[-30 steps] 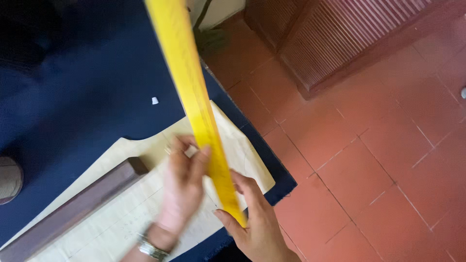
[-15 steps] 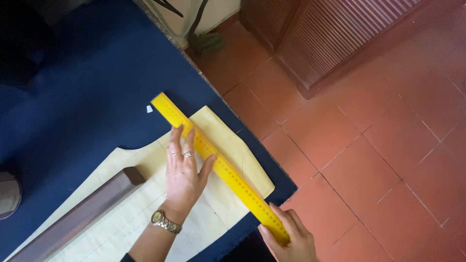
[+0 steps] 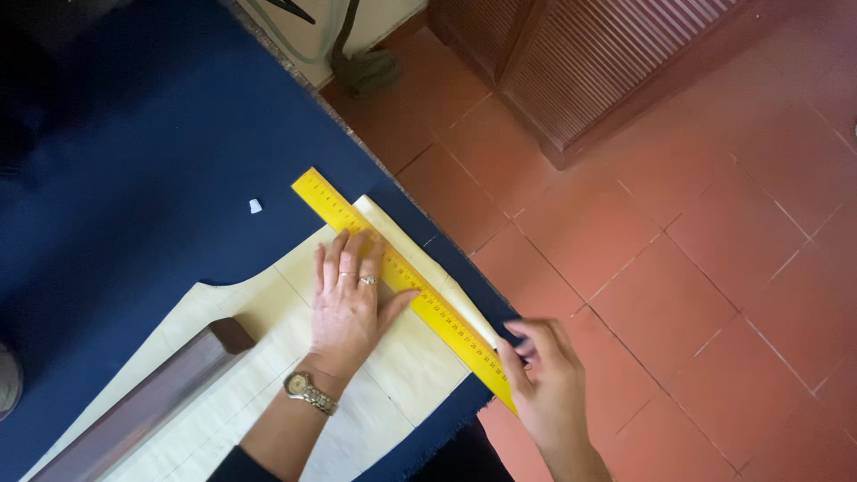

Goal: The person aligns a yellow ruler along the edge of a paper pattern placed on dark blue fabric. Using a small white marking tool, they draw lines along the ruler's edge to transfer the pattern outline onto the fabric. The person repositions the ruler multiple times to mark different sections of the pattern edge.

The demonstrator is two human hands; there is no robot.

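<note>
A long yellow ruler (image 3: 357, 232) lies flat along the right edge of a cream paper pattern piece (image 3: 268, 312) on dark blue fabric (image 3: 134, 134). My left hand (image 3: 348, 299), with a wristwatch and a ring, presses flat on the paper, its fingertips against the ruler's near side. My right hand (image 3: 544, 379) pinches the ruler's near end at the table's edge.
A dark brown wooden bar (image 3: 143, 406) rests on the paper at the lower left. A small white chip (image 3: 255, 206) lies on the blue fabric. Red floor tiles (image 3: 696, 268) and a slatted wooden cabinet (image 3: 589, 62) are on the right.
The ruler came down from a raised, tilted position to lie flat along the paper's edge. My left hand spread flat beside it and my right hand slid to its near end.
</note>
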